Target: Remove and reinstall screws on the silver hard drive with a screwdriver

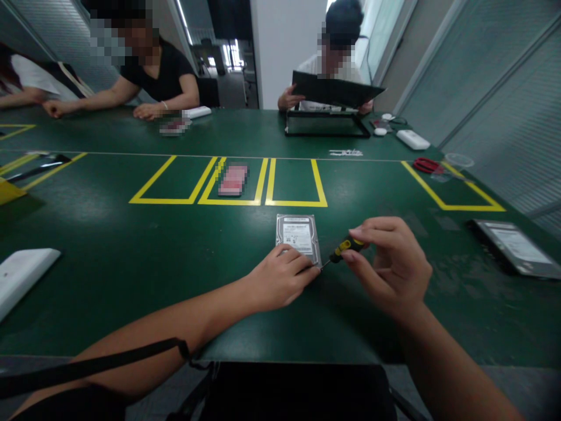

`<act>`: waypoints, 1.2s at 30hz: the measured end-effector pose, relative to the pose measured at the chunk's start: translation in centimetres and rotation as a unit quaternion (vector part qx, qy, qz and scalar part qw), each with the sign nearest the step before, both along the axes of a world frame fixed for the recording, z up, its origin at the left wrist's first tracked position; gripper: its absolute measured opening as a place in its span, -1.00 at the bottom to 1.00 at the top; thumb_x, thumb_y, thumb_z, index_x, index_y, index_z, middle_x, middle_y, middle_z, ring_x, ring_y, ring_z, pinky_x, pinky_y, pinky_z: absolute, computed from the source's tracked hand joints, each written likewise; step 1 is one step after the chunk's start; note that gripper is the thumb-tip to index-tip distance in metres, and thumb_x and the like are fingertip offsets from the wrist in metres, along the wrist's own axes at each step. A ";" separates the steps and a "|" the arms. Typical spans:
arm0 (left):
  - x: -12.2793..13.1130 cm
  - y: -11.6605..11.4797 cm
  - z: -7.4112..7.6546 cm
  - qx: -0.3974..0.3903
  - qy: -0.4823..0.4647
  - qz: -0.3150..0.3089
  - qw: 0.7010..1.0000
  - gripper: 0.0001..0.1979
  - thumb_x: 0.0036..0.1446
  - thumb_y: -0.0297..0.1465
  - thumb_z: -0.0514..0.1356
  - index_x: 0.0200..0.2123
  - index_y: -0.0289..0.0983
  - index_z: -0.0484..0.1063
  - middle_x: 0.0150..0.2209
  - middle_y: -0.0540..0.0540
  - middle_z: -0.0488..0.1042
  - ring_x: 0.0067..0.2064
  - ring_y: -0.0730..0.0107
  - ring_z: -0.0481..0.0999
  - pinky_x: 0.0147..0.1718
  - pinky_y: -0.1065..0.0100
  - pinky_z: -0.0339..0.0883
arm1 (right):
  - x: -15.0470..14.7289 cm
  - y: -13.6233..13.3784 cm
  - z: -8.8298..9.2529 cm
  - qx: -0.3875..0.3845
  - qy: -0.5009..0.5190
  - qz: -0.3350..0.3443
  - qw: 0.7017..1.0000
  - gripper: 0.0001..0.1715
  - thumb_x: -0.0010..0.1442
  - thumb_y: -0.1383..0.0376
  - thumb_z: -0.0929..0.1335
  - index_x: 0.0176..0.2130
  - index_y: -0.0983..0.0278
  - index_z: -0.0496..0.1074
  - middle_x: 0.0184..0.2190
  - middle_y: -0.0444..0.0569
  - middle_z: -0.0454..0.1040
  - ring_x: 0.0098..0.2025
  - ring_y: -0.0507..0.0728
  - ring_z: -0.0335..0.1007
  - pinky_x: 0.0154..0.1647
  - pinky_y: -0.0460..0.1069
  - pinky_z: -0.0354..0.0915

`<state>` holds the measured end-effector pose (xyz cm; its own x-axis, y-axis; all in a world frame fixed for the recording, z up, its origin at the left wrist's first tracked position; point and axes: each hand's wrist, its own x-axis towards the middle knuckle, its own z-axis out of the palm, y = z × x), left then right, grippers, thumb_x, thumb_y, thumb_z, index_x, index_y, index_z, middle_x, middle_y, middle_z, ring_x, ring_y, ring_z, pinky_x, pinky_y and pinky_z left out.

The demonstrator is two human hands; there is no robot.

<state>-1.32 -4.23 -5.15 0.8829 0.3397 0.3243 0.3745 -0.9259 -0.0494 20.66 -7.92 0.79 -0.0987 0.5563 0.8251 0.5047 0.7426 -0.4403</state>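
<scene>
A silver hard drive with a white label lies flat on the green table. Over its near edge rests my left hand, fingers curled and gripping it, covering its lower part. Between thumb and fingertips my right hand pinches a small black and yellow screwdriver. The screwdriver is tilted, and its tip meets the drive's near right corner beside my left fingertips. Whether the tip sits in a screw is too small to tell.
Yellow tape frames mark the green table. A pink phone-like item lies in one. Another drive-like unit is at right, a white device at left. Across the table, a person holds a black panel; other people sit left.
</scene>
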 end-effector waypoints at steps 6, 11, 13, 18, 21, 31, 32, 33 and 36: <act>0.0 0.1 0.1 -0.003 0.005 -0.003 1.000 -0.65 0.30 -0.37 0.10 0.14 -0.24 0.38 -0.04 -0.17 0.49 -0.06 0.14 0.42 -0.02 0.08 0.26 | 0.0 -0.2 0.3 -0.005 -0.013 -0.006 1.000 -0.56 0.13 0.47 0.44 0.00 0.18 0.49 -0.18 -0.02 0.48 -0.17 0.12 0.43 -0.22 0.07 0.40; 0.0 0.1 0.0 -0.002 0.000 -0.001 1.000 -0.65 0.30 -0.38 0.10 0.13 -0.24 0.38 -0.05 -0.16 0.49 -0.08 0.15 0.41 -0.02 0.09 0.26 | 0.0 -0.2 0.2 -0.014 -0.006 0.014 1.000 -0.52 0.14 0.49 0.40 0.04 0.20 0.49 -0.11 0.03 0.51 -0.10 0.18 0.44 -0.18 0.10 0.40; 0.1 0.1 0.0 -0.003 -0.002 0.001 1.000 -0.66 0.30 -0.39 0.09 0.12 -0.23 0.39 -0.05 -0.15 0.49 -0.08 0.15 0.42 -0.02 0.09 0.26 | 0.1 -0.2 0.1 -0.013 -0.004 0.015 1.000 -0.54 0.14 0.48 0.41 0.03 0.21 0.49 -0.10 0.04 0.50 -0.08 0.19 0.43 -0.14 0.13 0.40; 0.1 0.0 0.0 -0.003 -0.002 -0.001 1.000 -0.66 0.32 -0.38 0.08 0.12 -0.25 0.38 -0.05 -0.17 0.50 -0.07 0.15 0.42 -0.03 0.08 0.26 | 0.1 -0.1 0.3 0.009 -0.029 -0.012 0.999 -0.57 0.11 0.45 0.48 -0.01 0.23 0.50 -0.15 0.03 0.43 -0.15 0.13 0.40 -0.19 0.07 0.38; 0.1 0.0 0.0 0.000 -0.004 -0.001 1.000 -0.66 0.31 -0.38 0.10 0.13 -0.25 0.38 -0.05 -0.18 0.50 -0.07 0.15 0.42 -0.03 0.08 0.26 | 0.1 -0.2 0.3 0.016 -0.035 -0.023 0.999 -0.58 0.10 0.48 0.48 -0.03 0.23 0.50 -0.21 -0.01 0.42 -0.19 0.10 0.40 -0.24 0.04 0.37; 0.1 0.1 -0.2 -0.003 -0.009 -0.003 1.000 -0.66 0.30 -0.38 0.10 0.12 -0.24 0.39 -0.05 -0.16 0.50 -0.08 0.15 0.41 -0.03 0.08 0.26 | 0.1 -0.2 0.0 -0.001 -0.006 0.021 1.000 -0.51 0.11 0.50 0.39 0.04 0.24 0.47 -0.12 0.05 0.53 -0.11 0.21 0.46 -0.17 0.16 0.38; 0.1 0.1 -0.1 -0.002 -0.009 -0.004 1.000 -0.66 0.30 -0.39 0.10 0.12 -0.25 0.39 -0.05 -0.16 0.50 -0.08 0.15 0.41 -0.02 0.09 0.26 | 0.1 -0.2 0.1 0.000 -0.008 0.022 1.000 -0.52 0.11 0.50 0.39 0.03 0.24 0.47 -0.11 0.06 0.52 -0.10 0.22 0.45 -0.14 0.17 0.39; 0.0 0.0 -0.1 -0.002 -0.008 -0.004 1.000 -0.66 0.30 -0.38 0.10 0.13 -0.25 0.39 -0.05 -0.16 0.50 -0.07 0.15 0.41 -0.02 0.09 0.26 | 0.1 -0.3 0.1 0.003 -0.010 0.019 1.000 -0.54 0.11 0.48 0.40 0.02 0.24 0.48 -0.11 0.06 0.51 -0.09 0.22 0.45 -0.14 0.17 0.39; 0.0 0.0 0.0 0.001 -0.004 -0.002 1.000 -0.65 0.32 -0.37 0.09 0.14 -0.25 0.38 -0.04 -0.17 0.49 -0.07 0.15 0.42 -0.03 0.08 0.26 | 0.1 -0.2 0.1 0.019 -0.018 0.000 1.000 -0.56 0.09 0.44 0.47 -0.01 0.23 0.48 -0.14 0.04 0.47 -0.13 0.17 0.43 -0.18 0.11 0.39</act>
